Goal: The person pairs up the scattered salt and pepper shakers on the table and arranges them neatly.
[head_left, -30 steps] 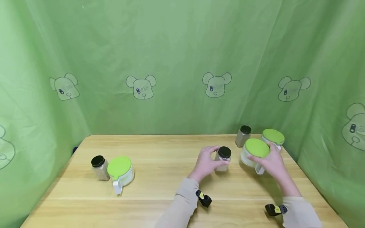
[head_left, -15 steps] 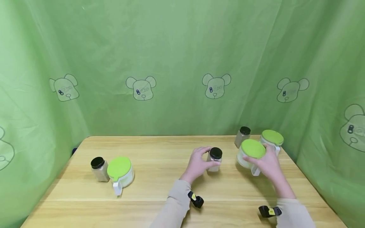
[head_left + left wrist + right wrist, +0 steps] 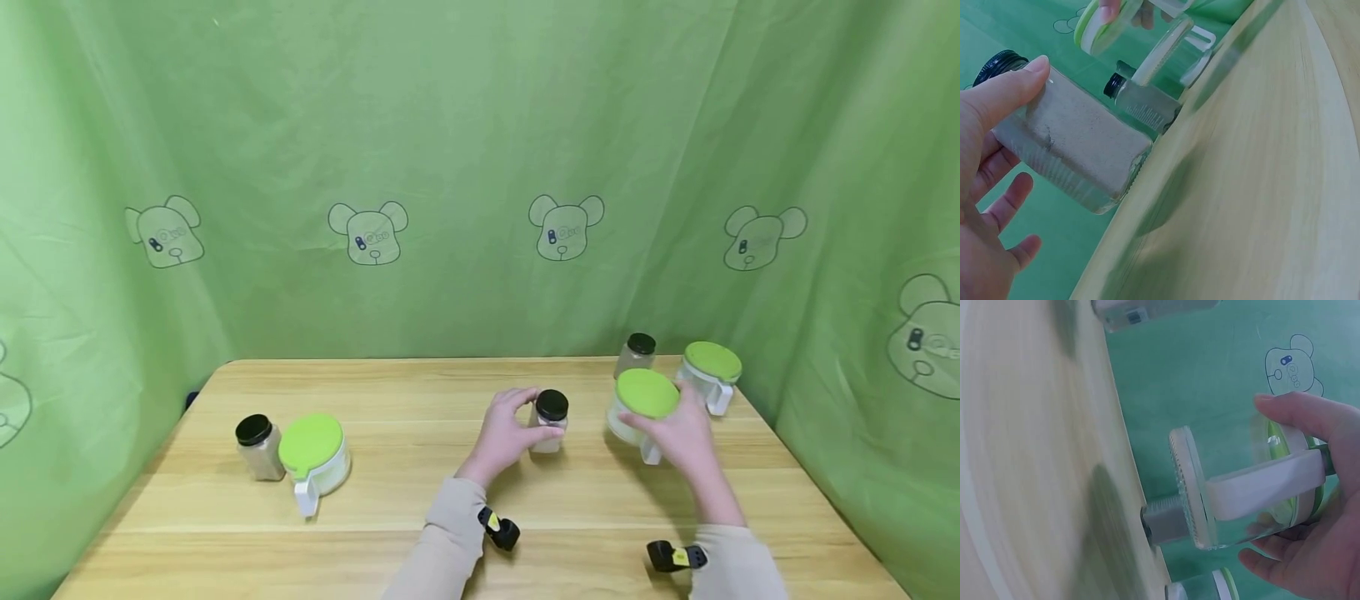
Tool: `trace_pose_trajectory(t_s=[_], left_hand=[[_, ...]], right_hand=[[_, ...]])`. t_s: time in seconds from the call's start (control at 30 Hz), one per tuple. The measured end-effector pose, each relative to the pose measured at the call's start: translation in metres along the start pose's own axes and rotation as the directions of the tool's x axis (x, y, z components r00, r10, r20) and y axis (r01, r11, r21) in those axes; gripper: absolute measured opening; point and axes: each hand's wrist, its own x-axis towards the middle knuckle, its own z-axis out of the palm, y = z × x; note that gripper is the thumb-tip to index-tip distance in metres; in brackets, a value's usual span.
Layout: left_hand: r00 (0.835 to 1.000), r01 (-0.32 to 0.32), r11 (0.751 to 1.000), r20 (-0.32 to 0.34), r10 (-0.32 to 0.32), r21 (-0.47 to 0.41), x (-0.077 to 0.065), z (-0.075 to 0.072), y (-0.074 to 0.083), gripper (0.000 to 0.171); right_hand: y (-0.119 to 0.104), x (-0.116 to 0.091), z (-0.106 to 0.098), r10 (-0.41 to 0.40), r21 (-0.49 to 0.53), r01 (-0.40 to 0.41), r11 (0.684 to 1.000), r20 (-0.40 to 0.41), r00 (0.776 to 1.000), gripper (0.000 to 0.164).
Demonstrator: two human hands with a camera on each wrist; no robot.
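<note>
My left hand (image 3: 506,435) pinches a square glass jar (image 3: 551,407) with a black lid between thumb and fingers. In the left wrist view the jar (image 3: 1079,140) holds pale powder, and its shadow lies on the table apart from its base. To the right, my right hand (image 3: 684,423) grips a round clear canister (image 3: 647,393) around its green lid. The right wrist view shows the canister's white handle (image 3: 1260,487) facing the camera, with its base raised off the wood. Both held things stand nearly upright in the head view.
Behind the right hand, another black-lidded jar (image 3: 635,358) and a second green-lidded canister (image 3: 712,360) stand near the table's far right corner. At left, a third jar (image 3: 258,450) stands beside a third canister (image 3: 313,442) on the wooden table (image 3: 420,500). Green curtains (image 3: 450,125) surround it.
Both hands have moved left together, carrying the jar and the canister. More of the rear right canister and its handle now shows. The left pair has stayed in place.
</note>
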Motion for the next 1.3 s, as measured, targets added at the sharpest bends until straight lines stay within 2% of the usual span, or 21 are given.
trace_pose_trajectory(t_s=[0.23,0.4,0.87,1.17,1.3], left_hand=[[1.0,-0.001,1.0,-0.008,0.001,0.012,-0.003,-0.008,-0.002,0.064],[1.0,-0.003,1.0,-0.021,0.003,0.012,-0.006,-0.016,-0.003,0.062],[1.0,0.026,1.0,-0.015,-0.026,-0.006,-0.016,-0.037,-0.011,0.07],[0.998,0.069,0.998,-0.006,-0.069,-0.014,-0.022,-0.051,-0.014,0.074],[0.998,0.068,0.997,-0.009,-0.068,-0.027,-0.025,-0.055,-0.014,0.075]], right_hand=[[-0.016,-0.007,0.011,0.039,0.016,-0.038,0.999,-0.009,0.999,0.111],[-0.023,-0.012,0.017,0.037,0.017,-0.037,0.999,-0.032,0.999,0.106],[-0.038,-0.023,0.03,0.064,0.049,-0.063,0.997,-0.032,0.997,0.11],[-0.046,-0.03,0.044,0.048,0.054,-0.046,0.997,-0.03,0.998,0.105],[-0.049,-0.032,0.048,0.042,0.044,-0.041,0.998,-0.018,0.999,0.106]])
